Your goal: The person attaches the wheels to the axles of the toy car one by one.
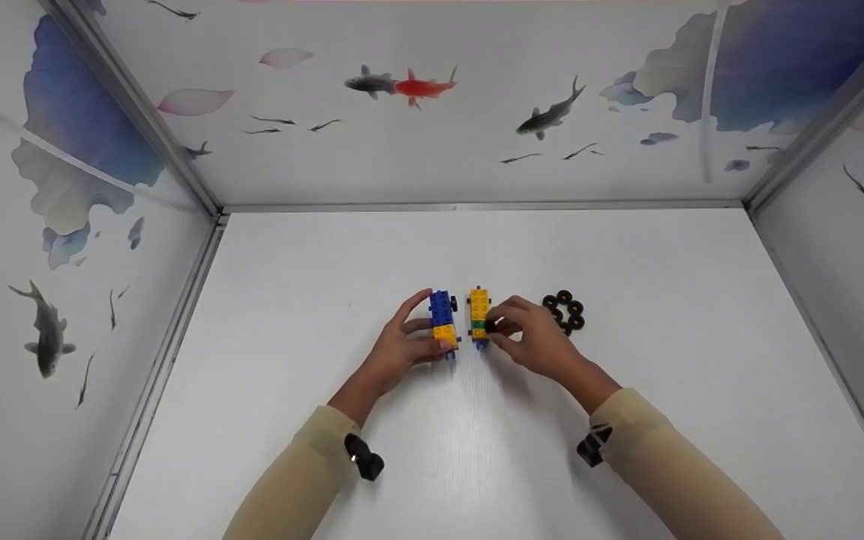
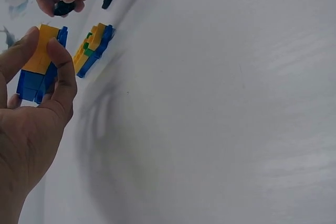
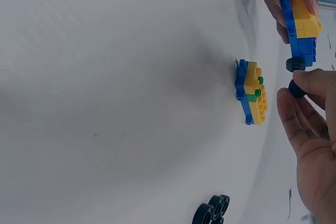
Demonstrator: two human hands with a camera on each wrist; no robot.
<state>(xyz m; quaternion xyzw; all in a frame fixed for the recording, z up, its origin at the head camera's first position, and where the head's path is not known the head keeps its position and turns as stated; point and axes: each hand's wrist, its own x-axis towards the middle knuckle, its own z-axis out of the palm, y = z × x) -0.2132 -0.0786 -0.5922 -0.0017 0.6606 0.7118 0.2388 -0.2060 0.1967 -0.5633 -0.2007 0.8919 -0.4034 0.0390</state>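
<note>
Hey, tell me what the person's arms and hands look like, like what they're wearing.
The left sleeve and right sleeve are both long, plain and beige. A small black device shows at the left cuff and another at the right. The left hand and right hand wear no gloves.

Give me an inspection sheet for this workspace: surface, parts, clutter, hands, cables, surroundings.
Surface: white tabletop, with glare and soft shadows.
Parts: blue-and-yellow block car with a black wheel on it; yellow, green and blue block car on the tabletop, no wheels visible on it; loose black wheels grouped in a ring.
Clutter: nothing seen.
Left hand: grips the blue-and-yellow block car.
Right hand: pinches another wheel.
Cables: nothing seen.
Surroundings: white walls with painted fish, metal edging along the back of the tabletop.
</note>
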